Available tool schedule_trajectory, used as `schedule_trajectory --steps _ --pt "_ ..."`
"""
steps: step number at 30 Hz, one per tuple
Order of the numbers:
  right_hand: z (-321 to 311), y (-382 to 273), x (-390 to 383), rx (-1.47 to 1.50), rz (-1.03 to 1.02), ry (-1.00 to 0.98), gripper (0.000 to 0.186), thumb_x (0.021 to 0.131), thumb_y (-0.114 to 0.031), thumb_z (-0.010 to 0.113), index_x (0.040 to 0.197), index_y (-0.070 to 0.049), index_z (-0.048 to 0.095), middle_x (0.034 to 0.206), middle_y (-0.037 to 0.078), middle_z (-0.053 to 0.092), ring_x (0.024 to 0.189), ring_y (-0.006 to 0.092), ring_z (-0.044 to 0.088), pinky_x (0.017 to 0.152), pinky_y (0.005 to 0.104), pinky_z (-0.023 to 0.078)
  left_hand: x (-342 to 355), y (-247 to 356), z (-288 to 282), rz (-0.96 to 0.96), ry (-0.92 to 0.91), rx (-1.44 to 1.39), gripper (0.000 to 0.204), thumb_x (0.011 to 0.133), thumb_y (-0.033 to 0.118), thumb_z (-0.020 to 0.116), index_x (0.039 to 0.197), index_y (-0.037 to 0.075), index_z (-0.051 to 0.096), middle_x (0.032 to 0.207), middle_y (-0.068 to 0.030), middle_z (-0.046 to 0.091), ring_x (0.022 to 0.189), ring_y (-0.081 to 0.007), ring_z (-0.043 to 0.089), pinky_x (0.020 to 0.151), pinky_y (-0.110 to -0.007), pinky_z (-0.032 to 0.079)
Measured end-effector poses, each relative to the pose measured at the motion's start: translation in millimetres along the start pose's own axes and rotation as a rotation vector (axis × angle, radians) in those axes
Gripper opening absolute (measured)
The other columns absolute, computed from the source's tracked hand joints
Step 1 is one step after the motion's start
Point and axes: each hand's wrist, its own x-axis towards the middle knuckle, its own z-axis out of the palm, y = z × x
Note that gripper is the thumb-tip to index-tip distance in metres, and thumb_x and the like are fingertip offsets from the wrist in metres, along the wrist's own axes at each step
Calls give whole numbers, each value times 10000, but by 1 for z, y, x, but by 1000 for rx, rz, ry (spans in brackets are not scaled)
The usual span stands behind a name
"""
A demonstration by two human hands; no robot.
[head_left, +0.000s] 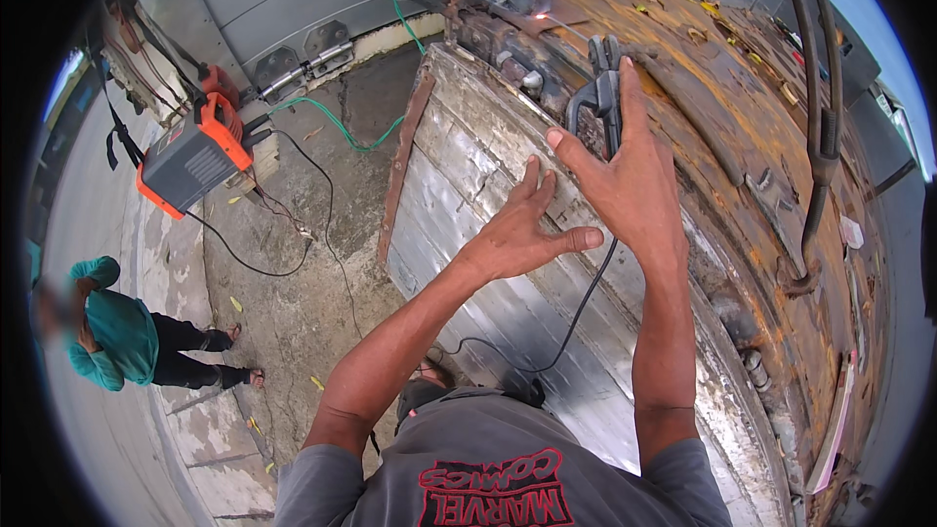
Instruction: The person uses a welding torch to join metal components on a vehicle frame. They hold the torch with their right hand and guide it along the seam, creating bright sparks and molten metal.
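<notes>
Your right hand (pixel 632 181) grips holder (pixel 607 102), long axis toward 12 o'clock; rod (pixel 568 28) points 10; left hand (pixel 522 236) spread, empty.

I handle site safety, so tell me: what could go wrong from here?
Sparks from the glowing spot might burn the bare right hand holding the electrode holder. Fallen leaves on the rusty surface could catch fire. The slack black cable might snag.
</notes>
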Motion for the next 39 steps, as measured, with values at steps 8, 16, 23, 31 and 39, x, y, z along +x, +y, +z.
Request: schedule_trajectory --steps 8,16,23,31,39 --pt "7 9 2 -48 -32 49 1104 893 -451 854 1738 -21 288 1194 230 789 1069 360 772 1009 443 560 -2 1 0 -3 -6 2 1605 730 1001 676 1644 -228 197 1753 -449 19 1669 -533 74 1352 -520 215" --pt "5 2 2 1 -30 14 1096 897 -444 852 1736 -20 288 1217 231 785 1113 372 769 1035 456 555 -2 1 -1 -1 0 18 1611 726 1007 669 1643 -230 196 1746 -459 21 1662 -546 99 1350 -524 223" --pt "8 9 3 -16 -49 25 1099 896 -471 848 1734 -26 294 1216 236 783 1118 383 770 1032 469 560 0 -1 0 3 -2 21 1632 708 1026 654 1636 -238 203 1738 -470 26 1657 -558 96 1345 -531 235" --pt "9 9 4 -25 -50 27 1103 899 -478 845 1741 -38 283 1205 236 786 1099 378 775 1012 482 568 -1 2 -1 8 -4 18 1631 710 1022 659 1634 -242 199 1734 -477 22 1656 -559 91 1347 -528 227" --pt "3 -1 3 33 -30 -39 1081 921 -388 843 1699 87 261 1453 447 603 1377 567 613 1169 562 485 0 -1 0 7 -2 13 1630 708 1021 662 1640 -233 197 1744 -462 17 1660 -550 89 1349 -528 225"
